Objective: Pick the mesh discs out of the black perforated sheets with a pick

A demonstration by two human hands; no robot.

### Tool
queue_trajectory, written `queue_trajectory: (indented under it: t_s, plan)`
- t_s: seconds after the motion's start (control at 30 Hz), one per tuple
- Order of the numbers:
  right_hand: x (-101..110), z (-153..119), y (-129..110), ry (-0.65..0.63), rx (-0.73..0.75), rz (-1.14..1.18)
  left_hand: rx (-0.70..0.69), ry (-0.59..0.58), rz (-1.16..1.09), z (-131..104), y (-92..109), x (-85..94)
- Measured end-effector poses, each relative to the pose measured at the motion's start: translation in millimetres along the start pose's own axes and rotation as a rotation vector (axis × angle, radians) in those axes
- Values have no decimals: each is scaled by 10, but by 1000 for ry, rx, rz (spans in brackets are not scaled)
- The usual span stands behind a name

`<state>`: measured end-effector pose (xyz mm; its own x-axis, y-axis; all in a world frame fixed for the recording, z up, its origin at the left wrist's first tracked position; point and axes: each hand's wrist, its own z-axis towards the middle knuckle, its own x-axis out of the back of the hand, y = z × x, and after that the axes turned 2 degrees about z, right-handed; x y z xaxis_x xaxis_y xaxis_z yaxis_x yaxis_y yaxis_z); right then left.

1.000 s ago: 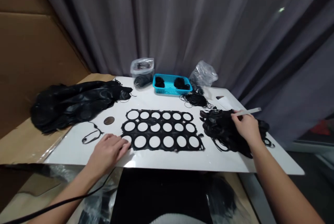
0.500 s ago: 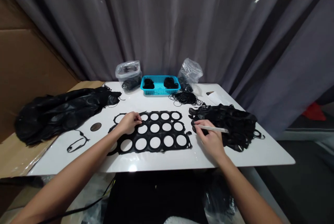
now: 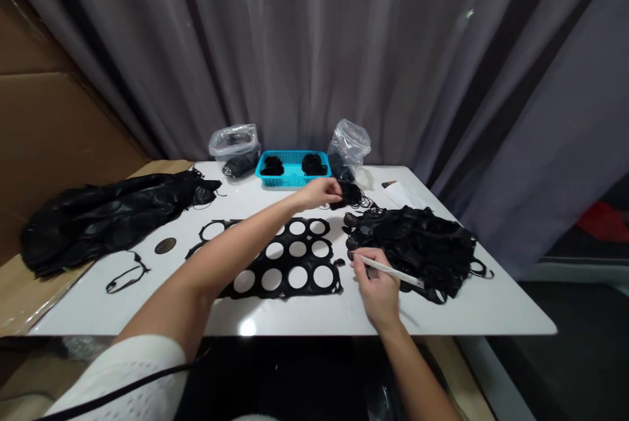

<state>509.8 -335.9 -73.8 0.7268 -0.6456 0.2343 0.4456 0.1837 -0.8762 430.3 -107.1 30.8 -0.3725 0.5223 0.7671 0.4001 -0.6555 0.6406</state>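
Note:
My left hand point(image 3: 320, 192) is at the pile of thin black rings point(image 3: 352, 194) behind the sheet, its fingers pinched together. What sits between the fingertips is too small to make out. My left forearm crosses over a black rubber sheet point(image 3: 285, 280) with rows of round holes and hides part of it. My right hand point(image 3: 381, 283) is closed around a slim white pen-like tool point(image 3: 390, 270), with its tip pointing left. Beside that hand lies a heap of black rubber sheets with round cut-outs point(image 3: 417, 244).
A blue basket point(image 3: 293, 180) holding two black bundles stands at the back, between a clear plastic tub point(image 3: 236, 152) and a clear bag point(image 3: 351, 143). At left lie a large black rubber heap point(image 3: 108, 218), a dark disc point(image 3: 166, 246) and a black scrap point(image 3: 128, 279).
My left hand has moved from the holed sheet back and right to the pile of thin rings. My right hand stays beside the heap, still holding the white tool. The view has shifted slightly.

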Motion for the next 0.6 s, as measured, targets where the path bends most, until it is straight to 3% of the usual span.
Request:
queue_trajectory:
  t_s: [0.1, 0.17, 0.23, 0.33, 0.47, 0.53, 0.6]
  plan:
    - [44, 13, 38, 29, -75, 42, -118, -22, 31, 370, 359, -390]
    - [85, 30, 56, 36, -112, 62, -182, -6, 64, 315, 461, -493]
    - [120, 53, 65, 30, -148, 108, -220, 14, 102, 18, 443, -504]
    - [135, 94, 58, -31, -218, 215, -216, 56, 268, -722, 255, -517]
    - [81, 109, -3, -264, -282, 284, -261, 44, 419, -1671, -84, -729]
    - [40, 82, -51, -430, -233, 212, -332, 32, 439, -1943, -226, -859]
    - [3, 40, -93, -542, -158, 117, -362, 20, 445, -2071, -325, -949]
